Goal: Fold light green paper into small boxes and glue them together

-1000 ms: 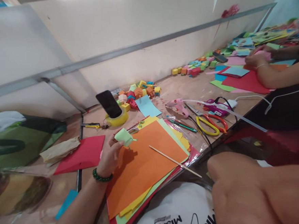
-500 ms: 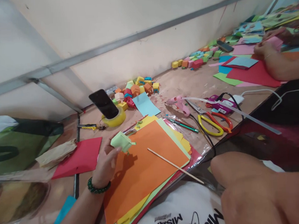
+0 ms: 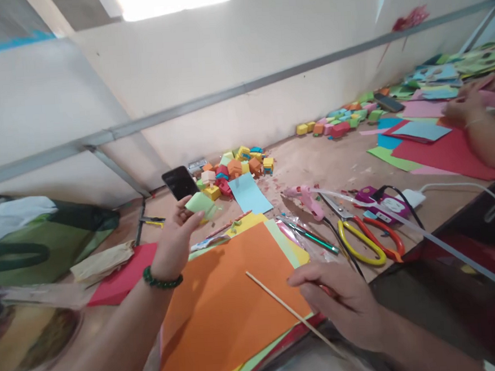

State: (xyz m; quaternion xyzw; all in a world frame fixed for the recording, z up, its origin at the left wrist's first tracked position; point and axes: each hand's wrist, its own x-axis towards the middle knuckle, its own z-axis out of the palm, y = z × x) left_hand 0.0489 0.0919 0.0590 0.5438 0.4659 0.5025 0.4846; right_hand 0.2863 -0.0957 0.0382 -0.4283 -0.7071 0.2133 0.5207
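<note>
Pale green folded paper (image 3: 200, 203) sits pinched in the raised left hand (image 3: 175, 241), clear of the orange sheet (image 3: 230, 300), while the right hand (image 3: 344, 303), fingers loosely spread, rests beside the wooden stick (image 3: 281, 304).

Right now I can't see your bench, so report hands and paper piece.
Left hand pinches green folded paper, raised. Right hand rests on orange sheet beside wooden stick.

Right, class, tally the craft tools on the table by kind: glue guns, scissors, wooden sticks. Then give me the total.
Glue guns: 2, the pink glue gun and the purple glue gun
Scissors: 2, the yellow-handled scissors and the red-handled scissors
Wooden sticks: 1, the wooden stick by the right hand
Total: 5
Not counted: the green folded paper in the left hand.
</note>
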